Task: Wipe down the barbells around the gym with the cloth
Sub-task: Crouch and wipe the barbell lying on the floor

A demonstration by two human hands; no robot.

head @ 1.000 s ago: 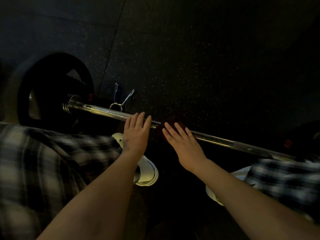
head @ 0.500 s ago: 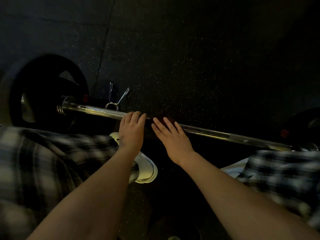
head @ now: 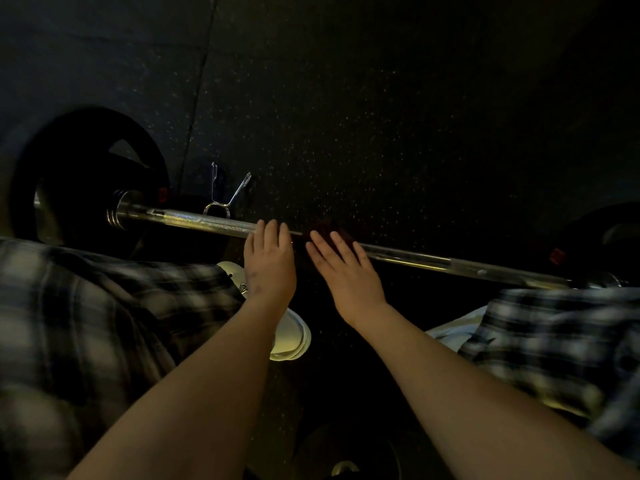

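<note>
Head view: we look down at a barbell lying on the dark speckled floor, its steel shaft running from upper left to lower right.
Left hand: we see it palm down with the fingers straight and close together. The fingertips are laid over the shaft and nothing is gripped.
Right hand: it is flat and palm down with the fingers straight and slightly spread. The fingertips press on the cloth where it lies over the bar.
Cloth: it is a dark reddish patch, hard for us to read in the dim light. It sits on the shaft about midway along, under the right fingertips and just to the right of the left hand.
Left plate: a black disc is mounted on the bar's left end.
Right plate: a dark disc sits at the far end, mostly in shadow.
Spring collar: it lies on the floor just behind the shaft, near the left sleeve. We cannot tell whether it touches the bar.
Legs: plaid trousers frame both sides, and a white shoe shows beneath the left wrist.
</note>
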